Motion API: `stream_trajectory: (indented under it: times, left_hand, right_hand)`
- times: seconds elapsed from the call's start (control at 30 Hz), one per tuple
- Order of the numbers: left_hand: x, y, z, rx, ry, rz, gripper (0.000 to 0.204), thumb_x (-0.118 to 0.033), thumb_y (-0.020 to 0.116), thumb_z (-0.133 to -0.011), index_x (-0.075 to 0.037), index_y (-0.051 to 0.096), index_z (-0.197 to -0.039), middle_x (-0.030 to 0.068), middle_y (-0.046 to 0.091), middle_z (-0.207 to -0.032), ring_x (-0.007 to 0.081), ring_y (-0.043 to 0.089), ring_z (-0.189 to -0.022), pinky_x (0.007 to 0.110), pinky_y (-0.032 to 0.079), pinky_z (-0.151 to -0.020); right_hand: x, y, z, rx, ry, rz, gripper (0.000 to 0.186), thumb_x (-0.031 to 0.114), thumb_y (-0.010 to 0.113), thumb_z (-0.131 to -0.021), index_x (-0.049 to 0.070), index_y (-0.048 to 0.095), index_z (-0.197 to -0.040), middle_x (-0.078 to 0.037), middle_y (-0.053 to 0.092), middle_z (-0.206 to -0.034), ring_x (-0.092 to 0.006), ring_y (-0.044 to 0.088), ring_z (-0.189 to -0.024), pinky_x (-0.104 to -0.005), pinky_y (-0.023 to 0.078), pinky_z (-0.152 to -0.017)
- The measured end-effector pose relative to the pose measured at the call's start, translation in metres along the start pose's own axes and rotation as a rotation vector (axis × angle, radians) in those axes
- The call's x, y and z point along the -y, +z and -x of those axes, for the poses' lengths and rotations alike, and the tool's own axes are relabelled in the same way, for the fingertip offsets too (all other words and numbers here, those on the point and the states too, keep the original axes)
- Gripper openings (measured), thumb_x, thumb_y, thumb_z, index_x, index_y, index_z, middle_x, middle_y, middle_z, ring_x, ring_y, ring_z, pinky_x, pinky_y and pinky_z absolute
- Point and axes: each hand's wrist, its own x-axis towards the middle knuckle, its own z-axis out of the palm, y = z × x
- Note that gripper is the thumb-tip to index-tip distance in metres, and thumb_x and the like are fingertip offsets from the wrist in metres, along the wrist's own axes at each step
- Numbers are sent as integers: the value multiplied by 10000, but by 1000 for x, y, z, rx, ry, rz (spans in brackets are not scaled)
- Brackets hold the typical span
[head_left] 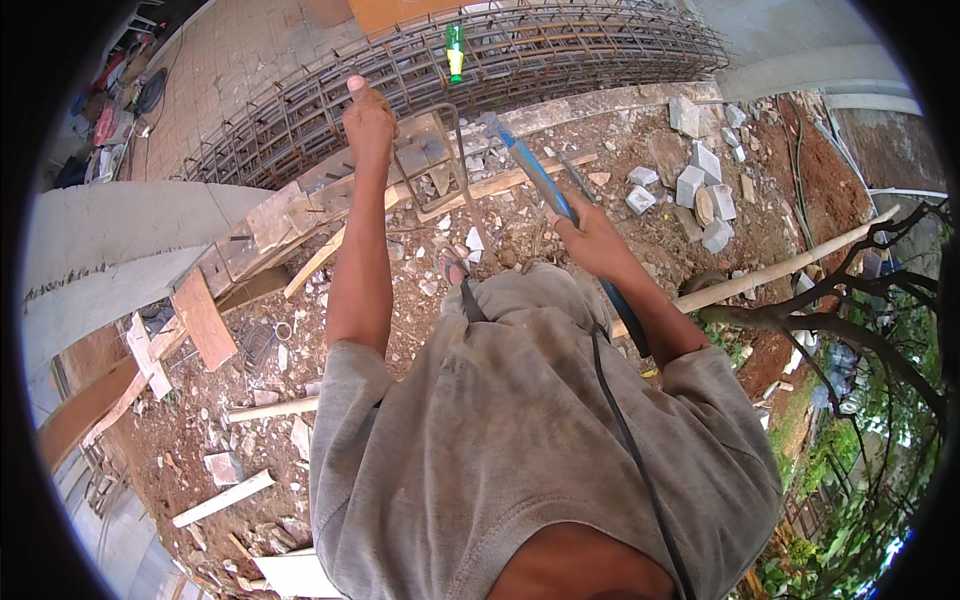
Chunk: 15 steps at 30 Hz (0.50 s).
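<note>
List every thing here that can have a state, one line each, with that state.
left hand: closed around the end of a thin steel rod
right hand: gripping the blue bar
blue bar: tilted, head down near the rod
steel rod: bent, over the wooden bench
green bottle: upright on the rebar cage
rebar cage: lying flat
stone blocks: scattered on soil

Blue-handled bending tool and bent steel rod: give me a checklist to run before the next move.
1. Right hand gripped on the long blue-handled bending tool: ok.
2. Left hand closed on the thin bent steel rod: cannot tell, contact hidden.
3. Tool head seated on the rod: cannot tell.
4. Rough wooden plank bench steady: cannot tell.
5. Footing free of grey stone rubble: not ok, debris all around.
</note>
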Motion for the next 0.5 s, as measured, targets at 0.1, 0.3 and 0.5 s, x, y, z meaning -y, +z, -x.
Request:
stream_trajectory:
  times: [0.1,0.3,0.5]
  left_hand:
    - [1,26,-1,62,299,-256,700,-650,398,-993,-65,431,-610,-21,376,-550,93,370,-530,284,311,-488]
    - [-23,43,17,-52,549,-245,687,-601,385,-1019,-49,392,-612,-25,371,-572,95,334,-554,297,270,-497]
    - [-36,24,8,-132,522,-245,686,-593,398,-1022,-45,352,-613,-38,335,-574,94,308,-571,314,254,-504]
  right_hand:
    - [13,-14,-2,24,103,-187,489,203,542,-1001,15,446,-1442,-62,584,-892,-92,560,-711,-272,480,-626]
    - [76,-33,2,43,29,-243,530,230,517,-1019,70,371,-1503,-164,554,-1141,-201,557,-931,-329,453,-816]
    - [91,-5,-23,-71,-281,-67,523,287,499,-1032,35,400,-1480,-206,635,-1153,-268,637,-970,-373,489,-863]
